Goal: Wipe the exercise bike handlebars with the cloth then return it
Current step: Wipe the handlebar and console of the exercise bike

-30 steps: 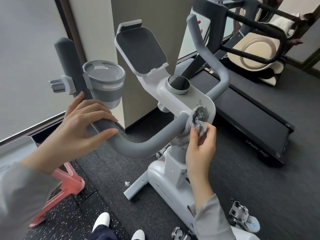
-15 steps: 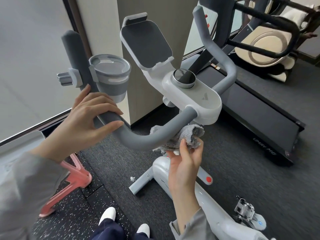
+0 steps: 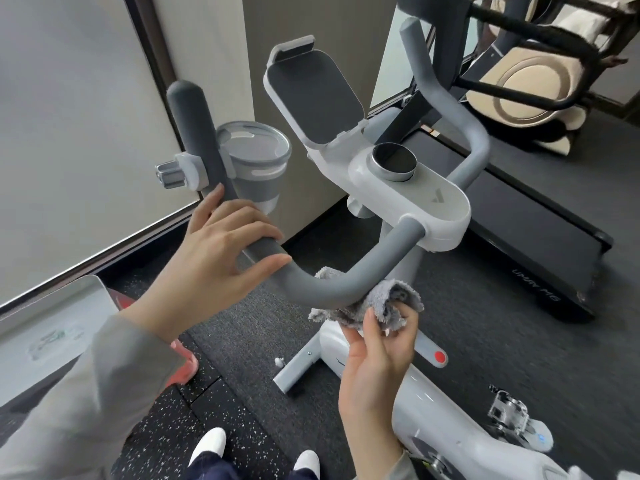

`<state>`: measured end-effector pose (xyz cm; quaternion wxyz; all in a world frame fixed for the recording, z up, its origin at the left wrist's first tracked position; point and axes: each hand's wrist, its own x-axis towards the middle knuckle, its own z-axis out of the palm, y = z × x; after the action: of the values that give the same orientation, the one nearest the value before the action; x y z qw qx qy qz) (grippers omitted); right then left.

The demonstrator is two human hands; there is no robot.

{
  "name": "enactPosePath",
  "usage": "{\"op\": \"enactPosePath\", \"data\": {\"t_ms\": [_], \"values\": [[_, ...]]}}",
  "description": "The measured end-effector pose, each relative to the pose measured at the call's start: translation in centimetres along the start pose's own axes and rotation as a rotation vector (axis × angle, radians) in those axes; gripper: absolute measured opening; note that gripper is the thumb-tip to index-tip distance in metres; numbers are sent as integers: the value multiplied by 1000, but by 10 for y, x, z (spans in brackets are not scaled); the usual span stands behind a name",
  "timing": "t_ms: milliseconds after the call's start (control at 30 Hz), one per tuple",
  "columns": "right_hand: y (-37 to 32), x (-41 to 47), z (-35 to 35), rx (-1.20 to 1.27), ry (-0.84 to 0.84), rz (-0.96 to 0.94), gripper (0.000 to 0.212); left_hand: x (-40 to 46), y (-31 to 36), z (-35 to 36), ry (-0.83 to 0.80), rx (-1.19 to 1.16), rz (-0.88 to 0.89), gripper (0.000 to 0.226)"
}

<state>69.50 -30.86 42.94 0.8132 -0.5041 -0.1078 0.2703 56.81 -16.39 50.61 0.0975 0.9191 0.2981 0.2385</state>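
Observation:
The exercise bike's grey left handlebar [image 3: 332,287] curves from the white console [image 3: 415,188] down and up to an upright end [image 3: 188,112]. My left hand [image 3: 214,258] grips the bar at the bend below the cup holder. My right hand [image 3: 377,344] holds a grey fluffy cloth [image 3: 374,303] pressed against the underside of the bar's low curve. The right handlebar [image 3: 464,133] rises behind the console, untouched.
A grey cup holder [image 3: 254,161] is clamped to the left bar. A tablet holder [image 3: 311,95] stands above the console. A black treadmill [image 3: 540,244] lies to the right, a pink stand [image 3: 180,362] at lower left. The bike pedal [image 3: 509,414] is lower right.
My right hand has slid the cloth from the console joint down along the bar to its low curve, now under the bar. My left hand keeps its grip.

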Motion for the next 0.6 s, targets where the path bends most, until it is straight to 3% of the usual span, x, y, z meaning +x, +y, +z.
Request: {"op": "enactPosePath", "data": {"t_ms": [167,333,400,500,600], "values": [[13,-26,23,-87,176,-109,41,-1,-13,-4,-54,17,86,41],[29,-48,61,-48,356,-212,26,3,-32,-16,-135,27,244,35],[36,-54,76,-55,432,-260,30,7,-41,-21,-147,-2,320,33],[45,-61,96,-94,544,-341,42,12,-54,-31,-112,-51,442,27],[53,-64,115,-100,622,-427,34,17,-68,-41,-13,-62,544,19]]}}
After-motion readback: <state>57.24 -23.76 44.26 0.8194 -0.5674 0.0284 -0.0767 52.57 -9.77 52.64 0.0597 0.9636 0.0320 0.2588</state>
